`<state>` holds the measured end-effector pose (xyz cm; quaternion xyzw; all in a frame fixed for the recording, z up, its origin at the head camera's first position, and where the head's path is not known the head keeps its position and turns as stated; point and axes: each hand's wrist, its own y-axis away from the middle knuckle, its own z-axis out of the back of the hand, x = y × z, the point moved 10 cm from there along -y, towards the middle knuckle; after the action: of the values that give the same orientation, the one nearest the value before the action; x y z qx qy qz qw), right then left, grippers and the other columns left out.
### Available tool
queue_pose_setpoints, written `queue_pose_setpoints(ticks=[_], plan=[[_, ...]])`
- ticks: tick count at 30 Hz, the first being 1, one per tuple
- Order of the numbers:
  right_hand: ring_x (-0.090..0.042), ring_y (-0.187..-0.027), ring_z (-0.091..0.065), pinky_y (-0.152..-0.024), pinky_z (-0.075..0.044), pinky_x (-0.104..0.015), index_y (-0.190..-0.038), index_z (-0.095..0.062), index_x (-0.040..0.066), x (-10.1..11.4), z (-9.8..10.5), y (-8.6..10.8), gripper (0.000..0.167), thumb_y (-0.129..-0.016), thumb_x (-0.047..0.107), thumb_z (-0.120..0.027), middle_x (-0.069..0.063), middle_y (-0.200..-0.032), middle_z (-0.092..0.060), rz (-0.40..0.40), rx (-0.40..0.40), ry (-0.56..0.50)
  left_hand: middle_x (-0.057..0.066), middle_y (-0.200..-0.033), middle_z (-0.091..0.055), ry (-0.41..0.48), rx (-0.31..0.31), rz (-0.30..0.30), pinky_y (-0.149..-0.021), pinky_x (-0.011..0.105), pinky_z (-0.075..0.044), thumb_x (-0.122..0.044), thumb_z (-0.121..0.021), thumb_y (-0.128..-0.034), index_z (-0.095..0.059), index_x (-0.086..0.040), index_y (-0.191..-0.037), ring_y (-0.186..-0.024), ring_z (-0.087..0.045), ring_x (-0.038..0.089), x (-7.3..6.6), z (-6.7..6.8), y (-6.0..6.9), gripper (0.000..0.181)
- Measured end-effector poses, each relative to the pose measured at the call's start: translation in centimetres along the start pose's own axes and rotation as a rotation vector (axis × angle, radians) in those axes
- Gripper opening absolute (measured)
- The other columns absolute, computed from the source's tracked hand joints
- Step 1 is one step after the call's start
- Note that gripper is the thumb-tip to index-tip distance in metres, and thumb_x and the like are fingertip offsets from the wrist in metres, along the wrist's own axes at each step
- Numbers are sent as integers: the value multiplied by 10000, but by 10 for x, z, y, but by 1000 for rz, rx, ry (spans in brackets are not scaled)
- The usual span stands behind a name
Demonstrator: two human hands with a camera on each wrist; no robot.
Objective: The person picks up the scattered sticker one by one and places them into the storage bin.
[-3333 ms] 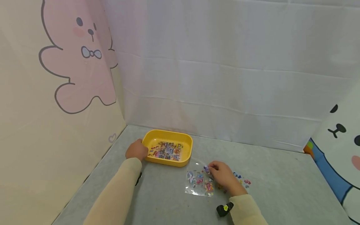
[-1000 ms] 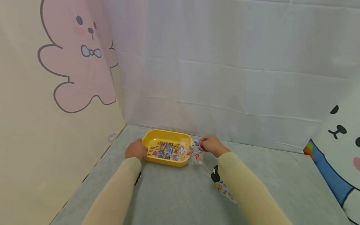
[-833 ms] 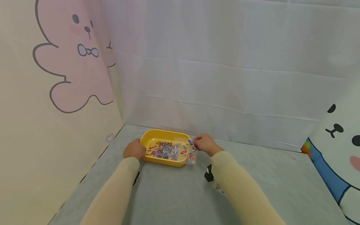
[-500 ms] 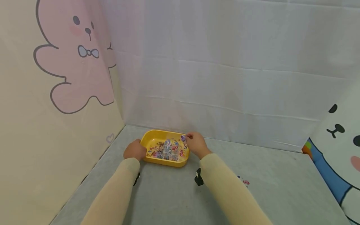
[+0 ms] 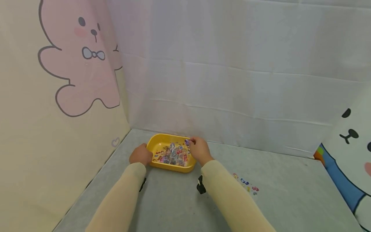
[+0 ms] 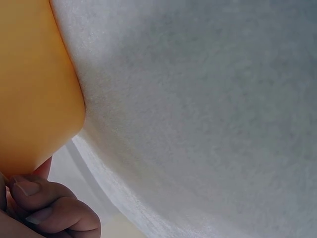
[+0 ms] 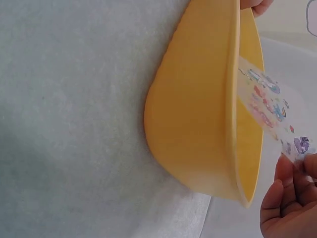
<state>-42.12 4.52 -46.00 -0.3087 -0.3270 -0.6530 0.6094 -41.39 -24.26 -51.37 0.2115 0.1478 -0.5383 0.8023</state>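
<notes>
A yellow tray (image 5: 171, 168) stands on the grey table near the back wall, with printed sticker sheets (image 5: 168, 156) lying inside. At its left end my left hand (image 5: 141, 154) grips the rim; in the left wrist view the fingers (image 6: 64, 213) are curled against the tray's wall. Over the right end, my right hand (image 5: 200, 150) pinches a corner of a clear sticker sheet (image 7: 270, 104) with colourful cartoon figures. That sheet slants down into the tray in the right wrist view, its lower part behind the tray wall.
Another clear sticker sheet (image 5: 246, 183) lies on the table right of the tray, partly hidden by my right sleeve. A white curtain (image 5: 232, 80) hangs behind the table. The left wall (image 5: 87, 64) carries a pink bear print.
My right hand has lifted a clear sticker sheet from the table and carried it left and back, over and into the yellow tray. My left hand has kept its grip on the rim.
</notes>
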Motion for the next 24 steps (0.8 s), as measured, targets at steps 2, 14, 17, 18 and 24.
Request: queue_pose_setpoints(ticks=[2, 14, 17, 18, 24], plan=[[-217, -948, -616, -841, -540, -400, -1187, -704, 78, 1, 1, 0, 226, -1071, 197, -550, -58, -1063, -670, 6, -9, -3, 221, -1198, -674, -2, -3, -5, -910, 533, -524, -146, -599, -954, -544, 39, -1397, -948, -619, 332, 0, -1, -1, 482], [-233, -961, -604, -841, -535, -411, -1160, -712, 91, 2, 2, -3, 202, -1065, 203, -574, -62, -1079, -660, 13, 0, -12, 226, -1225, -667, -5, 1, 5, -920, 541, -517, -146, -613, -940, -542, 35, -1411, -965, -615, 337, 2, -2, -5, 509], [-225, -967, -611, -840, -541, -399, -1167, -719, 86, 1, -2, -3, 196, -1054, 190, -598, -56, -1082, -665, 13, 19, 4, 228, -1241, -661, -1, 10, 13, -928, 544, -513, -151, -612, -942, -532, 30, -1424, -971, -610, 341, 1, -3, -5, 522], [-220, -970, -612, -841, -542, -394, -1181, -718, 84, 1, -3, -3, 202, -1051, 188, -605, -55, -1084, -665, 16, 22, 13, 228, -1241, -660, 2, 11, 15, -929, 545, -512, -151, -612, -941, -532, 29, -1425, -971, -609, 342, 1, -3, -5, 523], [-211, -902, -581, -779, -530, -352, -1305, -679, 52, 2, 0, -2, 315, -1013, 172, -668, -60, -1016, -630, 41, 12, 87, 226, -1231, -663, 7, 10, 9, -929, 551, -513, -146, -615, -939, -536, 31, -1418, -967, -611, 344, 0, -4, -5, 517]])
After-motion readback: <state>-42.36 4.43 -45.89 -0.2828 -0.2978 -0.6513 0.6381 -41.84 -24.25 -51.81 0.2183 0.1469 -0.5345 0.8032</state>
